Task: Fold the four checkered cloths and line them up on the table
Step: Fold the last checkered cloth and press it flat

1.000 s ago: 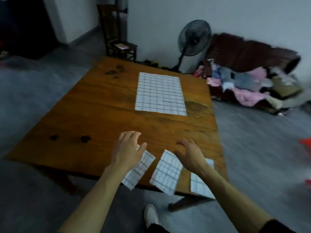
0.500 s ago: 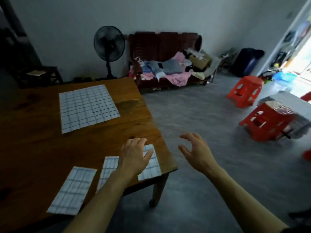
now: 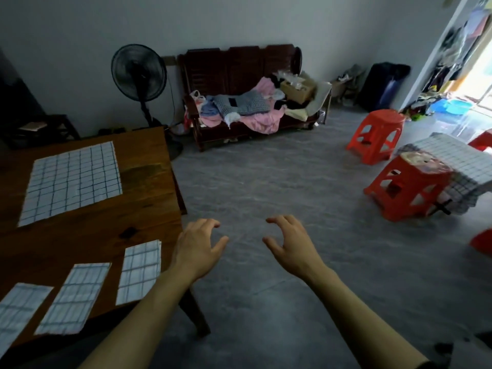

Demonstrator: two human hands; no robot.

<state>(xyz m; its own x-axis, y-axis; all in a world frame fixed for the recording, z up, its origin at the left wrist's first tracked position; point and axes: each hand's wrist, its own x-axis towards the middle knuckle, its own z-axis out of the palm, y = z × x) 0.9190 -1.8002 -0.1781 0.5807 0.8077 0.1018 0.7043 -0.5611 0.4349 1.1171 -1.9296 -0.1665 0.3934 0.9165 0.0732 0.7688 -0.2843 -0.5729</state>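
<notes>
Both my hands, left (image 3: 198, 247) and right (image 3: 291, 245), hover over grey floor, grip released, holding nothing. Three folded white checkered cloths (image 3: 139, 271) line the brown wooden table (image 3: 93, 227) edge; one unfolded checkered cloth (image 3: 72, 182) lies behind.

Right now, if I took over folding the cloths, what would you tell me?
Left hand and right hand: both hold nothing, fingers loosely curled, out over the floor past the table's edge.
Done: three folded cloths lie in a row near the front edge.
Left: the big checkered cloth lies flat and unfolded farther back. Fold it and add it to the row.
</notes>
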